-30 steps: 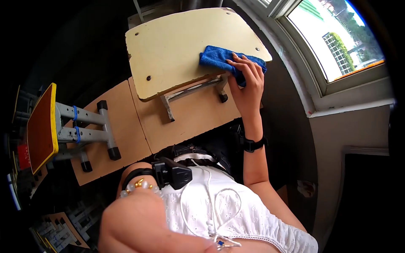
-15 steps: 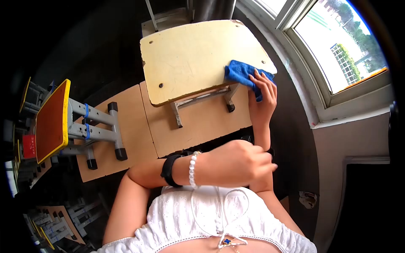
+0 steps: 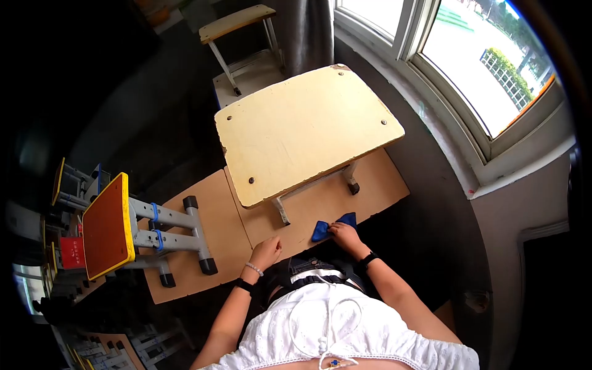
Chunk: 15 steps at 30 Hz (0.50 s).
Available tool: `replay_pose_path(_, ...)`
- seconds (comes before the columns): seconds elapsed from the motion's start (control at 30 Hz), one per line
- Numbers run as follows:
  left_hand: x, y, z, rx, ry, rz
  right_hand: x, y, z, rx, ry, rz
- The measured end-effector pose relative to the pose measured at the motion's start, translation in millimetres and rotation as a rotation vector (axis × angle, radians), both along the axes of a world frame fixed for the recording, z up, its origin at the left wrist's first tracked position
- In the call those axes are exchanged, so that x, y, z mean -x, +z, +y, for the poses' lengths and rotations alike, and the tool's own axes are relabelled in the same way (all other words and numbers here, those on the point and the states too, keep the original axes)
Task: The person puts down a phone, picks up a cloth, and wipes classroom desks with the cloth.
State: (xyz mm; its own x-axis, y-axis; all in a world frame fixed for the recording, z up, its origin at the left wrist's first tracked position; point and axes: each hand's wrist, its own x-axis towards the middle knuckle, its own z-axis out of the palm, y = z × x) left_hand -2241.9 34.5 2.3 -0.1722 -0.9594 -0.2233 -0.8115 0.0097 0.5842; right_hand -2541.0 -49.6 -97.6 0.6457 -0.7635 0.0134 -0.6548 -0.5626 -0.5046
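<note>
My right hand (image 3: 344,237) grips a blue cloth (image 3: 320,232) low over the near edge of the tan desk (image 3: 382,179). The cloth's ends stick out on both sides of the fingers. My left hand (image 3: 266,254), with a beaded bracelet on its wrist, is loosely closed at the desk's front edge, and nothing shows in it. Just beyond both hands, a stool with a worn cream wooden seat (image 3: 308,132) stands upright on the desk. Its seat has several dark screws and chipped edges.
At the left, a stool with a red-brown seat edged in yellow (image 3: 108,225) lies on the adjoining desktop (image 3: 216,246). Another stool (image 3: 237,24) stands on a desk at the back. A window (image 3: 481,68) and its sill run along the right wall.
My right hand has left the cream seat and come down toward me with the blue cloth. My left hand has moved from across my chest to the desk's front edge.
</note>
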Motion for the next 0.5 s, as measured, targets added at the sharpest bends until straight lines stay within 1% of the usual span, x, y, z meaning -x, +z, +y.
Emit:
replay_pose_path(0.07, 1, -2, 4, -0.042, 0.033, 0.015, -10, 5, 0, -0.044, 0.092, 0.019)
replay_pose_path(0.2, 13, -10, -6, -0.004, -0.066, 0.014, -18, -7, 6, 0.021, 0.110, 0.003)
replay_pose_path(0.3, 27, -15, -17, -0.007, -0.127, 0.028, -1, -7, 12, 0.046, 0.060, -0.033)
replay_pose_path(0.4, 39, -26, -28, -0.029, -0.211, -0.034, 24, -3, 8, -0.035, -0.036, -0.007)
replay_pose_path(0.5, 55, -34, -36, -0.122, -0.204, -0.008, 53, 0, 0, -0.032, -0.214, -0.049)
